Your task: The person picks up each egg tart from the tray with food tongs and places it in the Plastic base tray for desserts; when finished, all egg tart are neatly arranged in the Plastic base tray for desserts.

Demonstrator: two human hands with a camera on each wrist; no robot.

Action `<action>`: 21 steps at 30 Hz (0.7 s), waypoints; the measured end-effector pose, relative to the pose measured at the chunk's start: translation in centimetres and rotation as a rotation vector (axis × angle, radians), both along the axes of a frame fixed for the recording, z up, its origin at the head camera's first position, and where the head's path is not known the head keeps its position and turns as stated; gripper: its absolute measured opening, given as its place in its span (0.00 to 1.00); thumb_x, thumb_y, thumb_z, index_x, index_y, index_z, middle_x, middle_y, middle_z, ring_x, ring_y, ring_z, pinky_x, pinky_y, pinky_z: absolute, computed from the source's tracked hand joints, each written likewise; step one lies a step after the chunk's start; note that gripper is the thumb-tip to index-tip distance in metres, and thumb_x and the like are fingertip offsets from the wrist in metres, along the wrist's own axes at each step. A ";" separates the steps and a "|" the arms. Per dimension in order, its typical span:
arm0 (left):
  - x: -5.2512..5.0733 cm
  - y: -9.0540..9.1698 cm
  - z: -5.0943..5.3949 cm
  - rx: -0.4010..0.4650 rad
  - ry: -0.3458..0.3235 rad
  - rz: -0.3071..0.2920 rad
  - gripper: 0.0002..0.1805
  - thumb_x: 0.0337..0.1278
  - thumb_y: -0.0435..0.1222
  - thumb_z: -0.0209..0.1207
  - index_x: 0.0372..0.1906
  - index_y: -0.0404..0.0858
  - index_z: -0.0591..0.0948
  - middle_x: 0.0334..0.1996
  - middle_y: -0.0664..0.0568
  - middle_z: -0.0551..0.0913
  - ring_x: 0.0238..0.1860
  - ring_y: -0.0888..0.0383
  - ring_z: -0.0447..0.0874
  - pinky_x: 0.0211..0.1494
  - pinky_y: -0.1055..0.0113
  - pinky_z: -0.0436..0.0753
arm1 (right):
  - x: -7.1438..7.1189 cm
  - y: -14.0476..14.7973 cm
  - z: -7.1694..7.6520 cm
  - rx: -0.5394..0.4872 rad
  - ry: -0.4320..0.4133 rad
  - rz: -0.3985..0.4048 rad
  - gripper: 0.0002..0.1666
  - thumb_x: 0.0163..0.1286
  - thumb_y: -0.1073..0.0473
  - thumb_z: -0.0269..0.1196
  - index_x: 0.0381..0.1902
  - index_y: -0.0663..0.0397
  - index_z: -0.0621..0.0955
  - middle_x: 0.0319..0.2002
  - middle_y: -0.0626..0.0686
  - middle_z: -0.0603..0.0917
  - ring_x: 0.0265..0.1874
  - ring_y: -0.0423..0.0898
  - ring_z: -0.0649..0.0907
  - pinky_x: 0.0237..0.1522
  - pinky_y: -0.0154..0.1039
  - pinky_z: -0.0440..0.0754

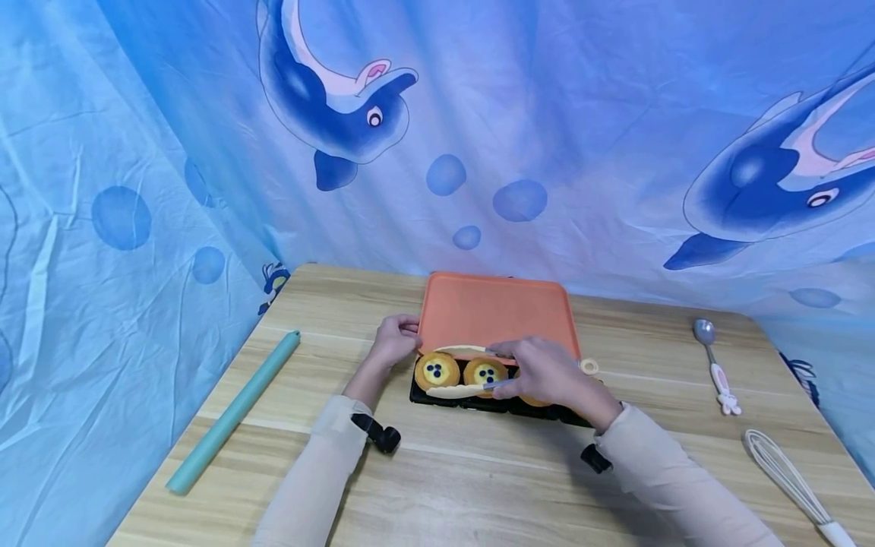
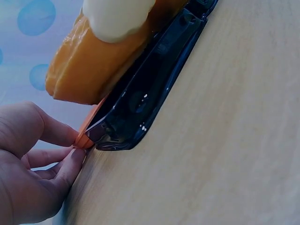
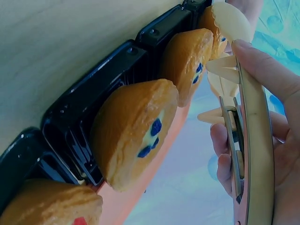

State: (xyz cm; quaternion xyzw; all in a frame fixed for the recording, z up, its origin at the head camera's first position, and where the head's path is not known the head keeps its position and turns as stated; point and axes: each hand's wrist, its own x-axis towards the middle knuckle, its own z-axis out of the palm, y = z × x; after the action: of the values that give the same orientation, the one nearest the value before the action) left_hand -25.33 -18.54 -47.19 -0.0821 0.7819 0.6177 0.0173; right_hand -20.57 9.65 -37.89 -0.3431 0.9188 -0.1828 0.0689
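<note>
My left hand (image 1: 395, 339) pinches the left edge of an orange tray (image 1: 495, 311) between thumb and fingers. In my right hand (image 1: 547, 372) is a pair of tongs (image 3: 257, 140) with cream-coloured, scalloped tips. Those tips lie on either side of the leftmost egg tart (image 1: 432, 374), which has dark blue berries. One tip (image 2: 117, 18) overlaps that tart in the left wrist view; whether the tart is lifted I cannot tell. Beside it sits another berry-topped tart (image 1: 481, 371) in the black compartment tray (image 1: 437, 400). More tarts lie to the right, partly hidden by my right hand.
A teal rolling pin (image 1: 235, 414) lies at the table's left. On the right are a spoon (image 1: 715, 368) with a white rabbit-shaped handle and a whisk (image 1: 786, 475). A small pale ring (image 1: 589, 360) shows beside the orange tray. A blue dolphin-print curtain (image 1: 478, 137) hangs behind.
</note>
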 end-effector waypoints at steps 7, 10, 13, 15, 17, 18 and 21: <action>0.0 0.0 0.1 -0.001 -0.004 0.000 0.29 0.43 0.17 0.57 0.58 0.25 0.77 0.45 0.39 0.80 0.45 0.48 0.81 0.48 0.63 0.84 | 0.0 -0.3 -0.6 0.023 0.005 -0.001 0.39 0.54 0.45 0.77 0.63 0.50 0.80 0.39 0.46 0.87 0.19 0.40 0.68 0.20 0.35 0.62; 0.0 0.1 0.1 0.009 -0.008 0.003 0.29 0.43 0.17 0.57 0.58 0.24 0.77 0.46 0.38 0.80 0.45 0.48 0.80 0.49 0.64 0.84 | 0.0 -0.3 -0.7 0.011 0.005 -0.004 0.40 0.52 0.45 0.77 0.62 0.50 0.80 0.46 0.49 0.87 0.21 0.42 0.72 0.21 0.36 0.64; 0.0 0.2 0.1 0.019 -0.008 0.005 0.30 0.42 0.16 0.57 0.58 0.24 0.76 0.46 0.38 0.80 0.45 0.48 0.81 0.49 0.64 0.84 | 0.1 -0.1 -0.5 -0.025 -0.006 -0.021 0.44 0.49 0.44 0.79 0.64 0.51 0.79 0.55 0.51 0.84 0.27 0.44 0.78 0.23 0.37 0.69; 0.0 0.3 0.1 0.022 -0.008 0.005 0.30 0.41 0.16 0.56 0.58 0.24 0.76 0.46 0.38 0.80 0.45 0.48 0.81 0.49 0.64 0.84 | 0.3 0.1 -0.2 -0.058 -0.011 -0.037 0.49 0.45 0.42 0.80 0.65 0.51 0.78 0.58 0.51 0.82 0.33 0.47 0.82 0.27 0.39 0.75; -0.1 0.3 0.0 0.017 -0.005 0.007 0.29 0.42 0.16 0.56 0.58 0.24 0.77 0.46 0.38 0.80 0.44 0.48 0.81 0.49 0.64 0.84 | 0.6 0.3 0.1 -0.096 -0.009 -0.048 0.54 0.43 0.40 0.80 0.67 0.51 0.75 0.60 0.51 0.81 0.41 0.51 0.83 0.33 0.43 0.80; -0.1 0.3 0.0 0.015 -0.005 0.009 0.29 0.42 0.16 0.56 0.57 0.24 0.77 0.46 0.38 0.80 0.45 0.48 0.81 0.49 0.64 0.84 | 0.8 0.4 0.3 -0.111 -0.003 -0.053 0.55 0.43 0.39 0.80 0.68 0.52 0.75 0.61 0.51 0.80 0.43 0.52 0.83 0.37 0.46 0.82; -0.1 0.2 -0.1 0.008 -0.003 0.013 0.29 0.42 0.17 0.56 0.57 0.25 0.77 0.45 0.39 0.80 0.45 0.48 0.81 0.49 0.63 0.84 | 1.4 0.9 0.6 -0.140 0.016 -0.083 0.58 0.42 0.37 0.80 0.70 0.51 0.73 0.63 0.51 0.78 0.52 0.53 0.79 0.43 0.48 0.81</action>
State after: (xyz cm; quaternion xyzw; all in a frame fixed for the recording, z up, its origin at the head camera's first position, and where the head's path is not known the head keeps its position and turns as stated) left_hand -25.39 -18.38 -47.28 -0.0882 0.7787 0.6209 0.0150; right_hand -19.18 10.54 -37.31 -0.3100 0.9177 -0.2465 0.0295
